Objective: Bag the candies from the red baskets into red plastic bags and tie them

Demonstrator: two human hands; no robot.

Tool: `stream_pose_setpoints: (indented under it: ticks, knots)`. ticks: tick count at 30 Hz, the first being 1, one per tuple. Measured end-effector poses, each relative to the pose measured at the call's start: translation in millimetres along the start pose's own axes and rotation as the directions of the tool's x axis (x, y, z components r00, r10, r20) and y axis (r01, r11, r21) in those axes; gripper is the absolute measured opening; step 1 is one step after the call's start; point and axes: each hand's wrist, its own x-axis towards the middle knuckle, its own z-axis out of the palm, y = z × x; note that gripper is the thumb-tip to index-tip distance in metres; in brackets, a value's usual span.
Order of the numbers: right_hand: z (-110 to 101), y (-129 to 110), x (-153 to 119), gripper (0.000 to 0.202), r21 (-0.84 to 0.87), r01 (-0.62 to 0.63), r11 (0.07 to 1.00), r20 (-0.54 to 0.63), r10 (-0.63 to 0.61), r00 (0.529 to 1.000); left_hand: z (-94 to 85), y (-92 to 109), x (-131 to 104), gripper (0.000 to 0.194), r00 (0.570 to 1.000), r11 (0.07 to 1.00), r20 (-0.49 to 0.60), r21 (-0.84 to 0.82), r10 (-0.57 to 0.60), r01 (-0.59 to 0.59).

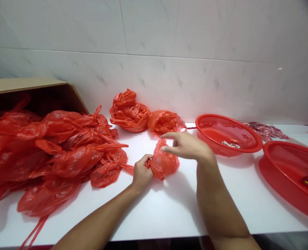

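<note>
Here, the left hand (143,170) has a closed grip on the side of the small red bag (164,161), which is above the middle of the white counter (154,211). Its fingertips are partly hidden, and what is inside the bag I cannot make out. The right hand (186,145) is at the top of this bag, its grip open, thumb and finger apart; whether it touches the plastic is not clear. The pile of bags (73,149) hides much of the box (34,83), cut off at left. The right basket (281,173) is also cut off. Bare counter lies between the small bag and the front edge.
</note>
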Motion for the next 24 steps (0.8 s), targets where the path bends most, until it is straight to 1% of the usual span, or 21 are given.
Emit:
stream_pose_setpoints:
  ticks: [1,2,4,5,6,7,9,10,11,12,14,16,18,19,21,23,24]
  knots:
    - [10,-10,3,0.066,-0.011,0.061,0.998,0.054,-0.061,0.997,-1.2,-3,-3,0.014,1.000,0.999,-0.009,0.037,0.004,-0.003]
    - [21,-18,8,0.073,-0.041,0.086,0.996,0.098,-0.081,0.992,-2.8,-5,-4,0.013,1.000,0.997,-0.018,0.073,0.018,-0.017]
    - [39,-27,18,0.082,-0.137,0.043,0.990,0.131,-0.025,0.991,-6.9,-8,-2,0.015,0.997,0.990,-0.050,0.131,0.061,-0.054]
    - [45,-28,23,0.080,-0.177,0.007,0.984,0.126,0.015,0.992,-9.0,-9,0,0.017,0.994,0.986,-0.073,0.152,0.076,-0.065]
    - [48,-26,28,0.073,-0.204,-0.017,0.979,0.123,0.043,0.991,-10.8,-10,2,0.019,0.992,0.983,-0.095,0.172,0.087,-0.069]
    - [48,-22,32,0.061,-0.219,-0.027,0.975,0.121,0.054,0.991,-12.5,-11,4,0.020,0.989,0.979,-0.115,0.192,0.093,-0.070]
    - [42,-9,37,0.032,-0.223,-0.035,0.974,0.105,0.060,0.993,-15.3,-13,9,0.021,0.987,0.970,-0.128,0.232,0.100,-0.069]
    - [36,-2,37,0.019,-0.212,-0.052,0.976,0.078,0.070,0.995,-16.7,-14,11,0.019,0.987,0.966,-0.120,0.248,0.105,-0.073]
    - [29,5,35,0.014,-0.192,-0.080,0.978,0.027,0.087,0.996,-18.3,-14,13,0.018,0.988,0.961,-0.107,0.265,0.112,-0.080]
    - [23,13,33,0.017,-0.161,-0.112,0.981,-0.039,0.107,0.993,-20.3,-15,16,0.018,0.988,0.955,-0.095,0.285,0.119,-0.087]
    - [10,27,27,0.029,-0.089,-0.174,0.981,-0.154,0.159,0.975,-26.1,-16,22,0.024,0.987,0.940,-0.102,0.330,0.125,-0.085]
    - [1,39,21,0.035,-0.042,-0.221,0.974,-0.203,0.208,0.957,-33.9,-18,30,0.028,0.983,0.917,-0.129,0.393,0.129,-0.069]
    - [-5,49,18,0.038,-0.016,-0.241,0.970,-0.202,0.233,0.951,-42.0,-20,37,0.027,0.982,0.870,-0.112,0.487,0.154,-0.080]
    - [-7,52,17,0.040,-0.008,-0.240,0.971,-0.198,0.233,0.952,-45.4,-22,39,0.027,0.982,0.832,-0.082,0.547,0.170,-0.098]
    - [-8,56,17,0.043,-0.002,-0.236,0.972,-0.184,0.231,0.955,-49.6,-25,43,0.027,0.982,0.730,-0.008,0.669,0.191,-0.137]
    - [-8,57,18,0.040,-0.014,-0.259,0.966,-0.160,0.253,0.954,-50.1,-27,44,0.025,0.980,0.630,0.050,0.759,0.194,-0.163]
    - [-7,56,19,0.037,-0.023,-0.277,0.961,-0.151,0.271,0.951,-49.2,-28,43,0.023,0.977,0.596,0.071,0.783,0.202,-0.180]
